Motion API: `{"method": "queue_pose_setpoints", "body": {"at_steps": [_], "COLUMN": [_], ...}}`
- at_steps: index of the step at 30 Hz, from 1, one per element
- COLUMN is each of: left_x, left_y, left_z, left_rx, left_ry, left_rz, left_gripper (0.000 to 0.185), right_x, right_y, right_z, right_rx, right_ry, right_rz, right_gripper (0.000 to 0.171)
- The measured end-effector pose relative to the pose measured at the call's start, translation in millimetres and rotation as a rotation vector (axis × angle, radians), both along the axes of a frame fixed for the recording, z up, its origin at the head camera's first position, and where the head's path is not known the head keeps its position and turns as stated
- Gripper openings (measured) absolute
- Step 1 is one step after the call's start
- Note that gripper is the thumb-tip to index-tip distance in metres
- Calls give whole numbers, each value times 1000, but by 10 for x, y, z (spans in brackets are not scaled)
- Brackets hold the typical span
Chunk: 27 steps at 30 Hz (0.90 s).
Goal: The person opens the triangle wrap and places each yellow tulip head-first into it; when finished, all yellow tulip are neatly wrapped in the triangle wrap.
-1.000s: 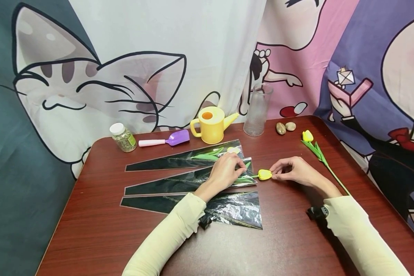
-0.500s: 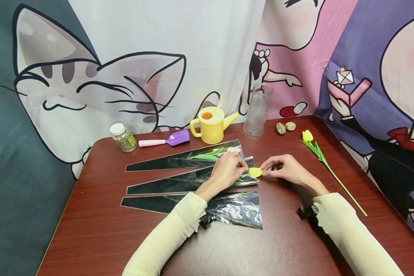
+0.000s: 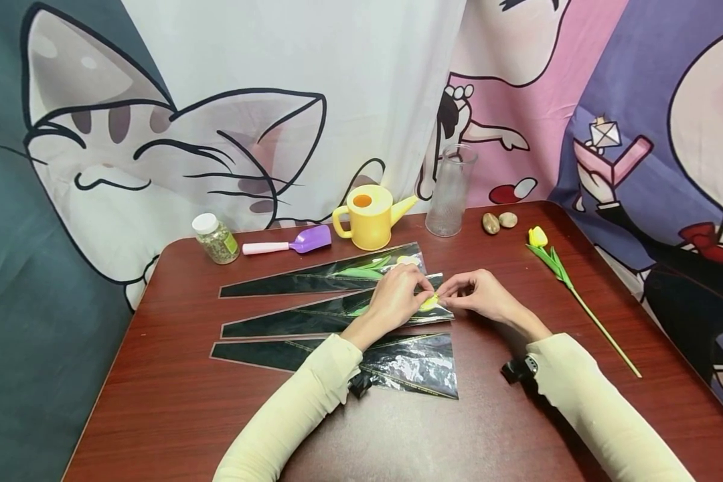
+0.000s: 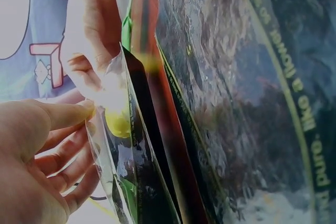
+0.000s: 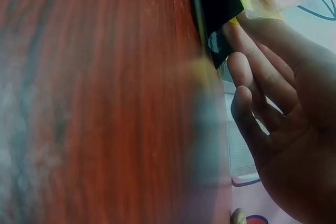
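Observation:
My left hand [image 3: 393, 296] pinches the clear film at the wide mouth of the middle flower sleeve [image 3: 289, 321], which has a black back. Inside that mouth lies the yellow head of an artificial tulip [image 3: 428, 304], its green leaves showing through the film. Thumb and fingers of my right hand [image 3: 480, 294] pinch the tip of the bloom at the opening. In the left wrist view the film stands lifted off the black back, with the tulip head [image 4: 118, 121] between them. The right wrist view shows both hands meeting at the sleeve's edge.
Behind lies another sleeve [image 3: 277, 284] with a tulip inside; a flat sleeve [image 3: 410, 361] is in front. A loose tulip [image 3: 557, 268] lies right. Along the back stand a jar [image 3: 215, 239], purple scoop [image 3: 310, 239], yellow watering can [image 3: 370, 224], glass vase [image 3: 450, 201] and two stones [image 3: 491, 223].
My right hand has moved left, carrying the tulip head from outside the middle sleeve into its mouth. My left hand has stayed nearly in place at the film.

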<state>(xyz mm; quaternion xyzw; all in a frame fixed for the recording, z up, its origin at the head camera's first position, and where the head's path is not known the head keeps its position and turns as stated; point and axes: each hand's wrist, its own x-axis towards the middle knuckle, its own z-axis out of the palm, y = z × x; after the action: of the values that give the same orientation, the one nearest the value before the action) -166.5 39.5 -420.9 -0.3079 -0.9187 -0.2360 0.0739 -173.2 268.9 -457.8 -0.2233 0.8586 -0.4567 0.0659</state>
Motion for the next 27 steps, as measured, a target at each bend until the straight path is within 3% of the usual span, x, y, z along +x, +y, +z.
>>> {"method": "queue_pose_setpoints", "body": {"at_steps": [7, 14, 19, 23, 27], "left_x": [1, 6, 14, 53, 141], "left_y": [-4, -14, -28, -55, -121], "left_z": [2, -30, -45, -43, -28], "left_rx": [0, -6, 3, 11, 6], "left_ry": [-8, -1, -12, -3, 23], "left_rz": [-3, -5, -3, -19, -46], "left_gripper": [7, 9, 10, 11, 12], "right_x": [9, 172, 154, 148, 206], "right_y": [0, -54, 154, 401, 684], "right_z": [10, 285, 182, 99, 190], "right_rx": [12, -25, 2, 40, 136], "right_ry": [-10, -47, -67, -25, 110], "right_rz": [-2, -29, -94, -160, -265], "right_gripper": [11, 14, 16, 17, 13]}}
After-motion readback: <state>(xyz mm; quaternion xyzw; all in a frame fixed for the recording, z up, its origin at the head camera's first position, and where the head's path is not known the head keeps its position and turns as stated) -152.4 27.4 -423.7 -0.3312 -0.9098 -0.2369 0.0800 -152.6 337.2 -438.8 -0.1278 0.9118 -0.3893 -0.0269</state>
